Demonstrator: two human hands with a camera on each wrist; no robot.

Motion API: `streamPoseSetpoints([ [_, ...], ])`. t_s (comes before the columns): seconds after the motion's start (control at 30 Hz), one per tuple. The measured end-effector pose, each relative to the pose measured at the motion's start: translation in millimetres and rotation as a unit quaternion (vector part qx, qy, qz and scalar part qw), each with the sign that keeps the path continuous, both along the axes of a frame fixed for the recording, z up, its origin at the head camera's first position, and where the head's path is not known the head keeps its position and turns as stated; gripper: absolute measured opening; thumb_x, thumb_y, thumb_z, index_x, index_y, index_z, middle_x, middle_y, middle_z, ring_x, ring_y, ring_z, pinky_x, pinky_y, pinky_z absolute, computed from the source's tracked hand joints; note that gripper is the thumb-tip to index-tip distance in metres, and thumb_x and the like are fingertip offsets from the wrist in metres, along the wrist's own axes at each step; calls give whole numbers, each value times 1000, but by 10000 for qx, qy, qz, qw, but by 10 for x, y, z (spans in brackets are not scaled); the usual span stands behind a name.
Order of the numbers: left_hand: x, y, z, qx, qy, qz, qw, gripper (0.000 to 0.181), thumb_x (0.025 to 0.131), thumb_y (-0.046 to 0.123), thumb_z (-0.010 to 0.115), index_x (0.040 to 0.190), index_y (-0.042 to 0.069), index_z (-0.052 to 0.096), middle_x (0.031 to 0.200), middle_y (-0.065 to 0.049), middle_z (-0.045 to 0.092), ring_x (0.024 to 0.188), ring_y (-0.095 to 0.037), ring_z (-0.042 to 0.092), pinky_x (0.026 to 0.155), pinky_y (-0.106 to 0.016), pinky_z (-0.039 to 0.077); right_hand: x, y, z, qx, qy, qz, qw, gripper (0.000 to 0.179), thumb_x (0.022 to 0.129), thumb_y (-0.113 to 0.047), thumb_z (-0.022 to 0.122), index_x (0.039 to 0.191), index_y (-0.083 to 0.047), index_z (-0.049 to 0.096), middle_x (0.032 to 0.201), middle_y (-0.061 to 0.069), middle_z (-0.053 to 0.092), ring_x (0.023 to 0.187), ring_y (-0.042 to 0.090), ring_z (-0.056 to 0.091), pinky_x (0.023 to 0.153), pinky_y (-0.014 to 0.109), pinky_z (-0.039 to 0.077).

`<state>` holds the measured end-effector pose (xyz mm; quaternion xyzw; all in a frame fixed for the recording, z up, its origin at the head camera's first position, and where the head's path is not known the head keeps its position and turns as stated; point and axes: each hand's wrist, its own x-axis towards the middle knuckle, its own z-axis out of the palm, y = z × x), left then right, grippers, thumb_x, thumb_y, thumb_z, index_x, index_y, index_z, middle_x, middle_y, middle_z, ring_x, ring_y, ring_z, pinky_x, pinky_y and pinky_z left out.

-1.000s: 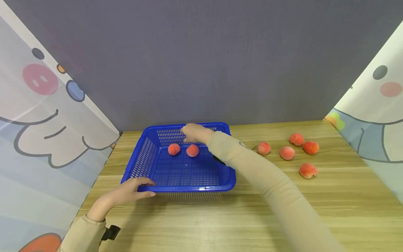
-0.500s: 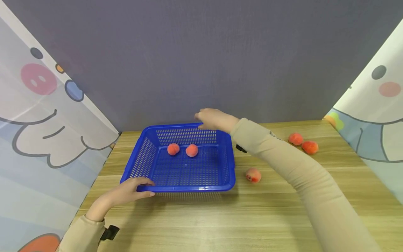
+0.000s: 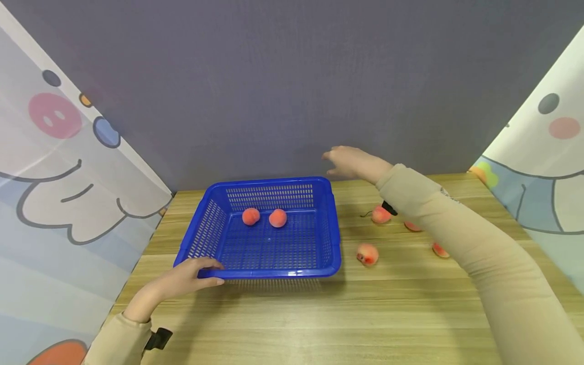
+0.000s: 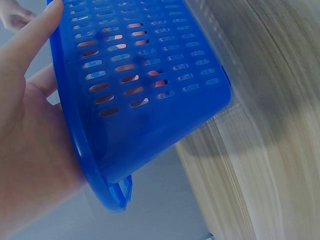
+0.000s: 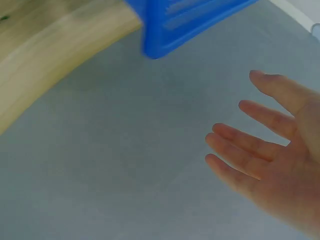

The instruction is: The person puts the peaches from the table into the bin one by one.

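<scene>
A blue plastic basket [image 3: 257,274] with slotted walls stands on the wooden table. Two peaches lie inside it: a left one [image 3: 251,216] and a right one [image 3: 278,218]. My left hand [image 3: 184,278] grips the basket's near left corner, thumb outside and fingers over the rim; the left wrist view shows the rim [image 4: 75,125] between them. Beyond the basket's far right corner, my right hand [image 3: 349,161] hovers in the air. In the right wrist view that hand [image 5: 272,155] holds nothing, its fingers spread and loosely extended.
Right of the basket lie a peach [image 3: 367,254] with a dark mark and a peach [image 3: 380,215] with a stem. Two more, one peach [image 3: 412,226] and another peach [image 3: 440,250], are partly covered by the right sleeve. A grey wall [image 3: 274,101] rises behind the table [image 3: 283,324].
My right hand has moved right, from over the basket to beyond its far right corner. The sleeve now covers different peaches. My left hand keeps its hold on the rim.
</scene>
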<state>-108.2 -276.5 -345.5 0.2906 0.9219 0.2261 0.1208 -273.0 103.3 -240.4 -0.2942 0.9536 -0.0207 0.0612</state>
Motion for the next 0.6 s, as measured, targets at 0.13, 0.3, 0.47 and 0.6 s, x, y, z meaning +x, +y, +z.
streamPoseSetpoints([
  [0.13, 10, -3, 8, -16, 61, -9, 10000, 30, 84, 34, 58, 100, 8, 61, 93, 4, 61, 83, -8, 54, 69, -28, 46, -16, 156, -106, 85, -46, -49, 9999, 46, 85, -17, 58, 124, 6, 45, 124, 25, 45, 116, 39, 39, 94, 48, 33],
  [0.3, 15, -9, 14, -40, 97, 0, 9999, 31, 85, 33, 58, 101, 7, 61, 94, 3, 61, 86, -11, 55, 71, -29, 47, -27, 320, -242, 113, -81, -54, 9999, 43, 85, -15, 58, 121, 7, 47, 121, 27, 46, 113, 41, 41, 93, 48, 34],
  [0.47, 28, -9, 24, -112, 96, 33, 9999, 33, 85, 34, 58, 102, 6, 61, 98, -1, 61, 90, -18, 57, 74, -33, 47, -11, 470, -360, 65, -293, -165, 9994, 44, 87, -16, 56, 122, 8, 46, 123, 28, 45, 115, 42, 38, 93, 50, 33],
  [0.6, 39, -3, 27, -67, 114, 11, 9999, 32, 85, 33, 58, 101, 7, 61, 97, 0, 62, 89, -16, 57, 73, -32, 47, 4, 594, -448, 20, -387, -173, 9991, 45, 86, -16, 57, 122, 9, 45, 122, 29, 44, 114, 43, 39, 92, 50, 34],
])
